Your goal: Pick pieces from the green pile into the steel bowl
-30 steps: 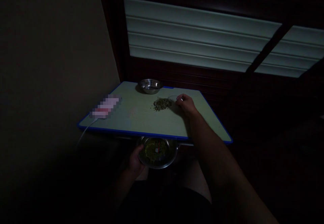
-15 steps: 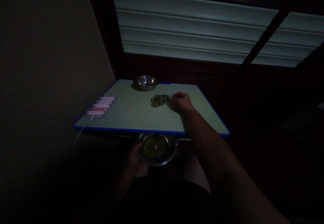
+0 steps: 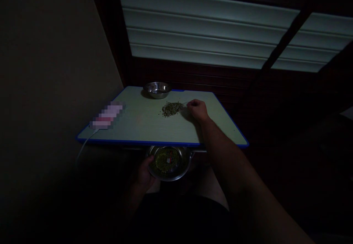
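My left hand grips the left rim of a steel bowl, held below the table's front edge. Greenish grains lie in that bowl, with a small dark, red and white label among them. Over the table my right hand is closed, its fingertips pinched round a thin pale tool that I cannot name. The tool's tip meets the right side of a loose pile of small greenish-brown grains.
A second steel bowl stands at the back left of the pale, blue-edged table. On the left lies a blurred pink and white object with a white cable. A wall and a dark-framed shutter border the table.
The whole view has shifted slightly, so things sit a little further left. Both hands keep nearly the same places and grips.
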A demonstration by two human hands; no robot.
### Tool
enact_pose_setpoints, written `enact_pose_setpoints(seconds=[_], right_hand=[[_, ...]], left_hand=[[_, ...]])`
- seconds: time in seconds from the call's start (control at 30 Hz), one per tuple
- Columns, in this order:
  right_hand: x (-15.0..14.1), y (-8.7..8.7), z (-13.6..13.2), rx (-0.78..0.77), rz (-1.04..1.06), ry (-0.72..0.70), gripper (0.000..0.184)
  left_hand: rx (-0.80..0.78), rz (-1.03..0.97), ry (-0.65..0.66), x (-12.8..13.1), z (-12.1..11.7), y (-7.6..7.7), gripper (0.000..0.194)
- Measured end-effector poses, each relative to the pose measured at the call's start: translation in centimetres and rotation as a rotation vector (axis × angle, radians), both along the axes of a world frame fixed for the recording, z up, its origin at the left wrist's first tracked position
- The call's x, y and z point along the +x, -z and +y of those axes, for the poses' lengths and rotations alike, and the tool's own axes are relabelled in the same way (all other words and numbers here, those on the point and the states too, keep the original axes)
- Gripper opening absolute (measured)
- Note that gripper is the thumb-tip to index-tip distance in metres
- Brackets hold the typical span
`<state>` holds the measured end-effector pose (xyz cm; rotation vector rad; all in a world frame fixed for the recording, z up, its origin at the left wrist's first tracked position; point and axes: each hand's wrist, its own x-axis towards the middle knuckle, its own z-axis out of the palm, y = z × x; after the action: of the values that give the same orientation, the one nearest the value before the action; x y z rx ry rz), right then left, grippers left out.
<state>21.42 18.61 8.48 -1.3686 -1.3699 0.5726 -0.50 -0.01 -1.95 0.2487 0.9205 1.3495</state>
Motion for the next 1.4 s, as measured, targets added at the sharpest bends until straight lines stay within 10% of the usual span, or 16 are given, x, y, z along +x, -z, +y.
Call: enact_pose_setpoints(seconds=[1.4], right_hand=[[-0.2,-0.8,-1.2,-0.030,-0.075,-0.150,0.016]], left_hand=[[-0.011,0.014,-0.032,-0.2,0.0,0.5,0.021]])
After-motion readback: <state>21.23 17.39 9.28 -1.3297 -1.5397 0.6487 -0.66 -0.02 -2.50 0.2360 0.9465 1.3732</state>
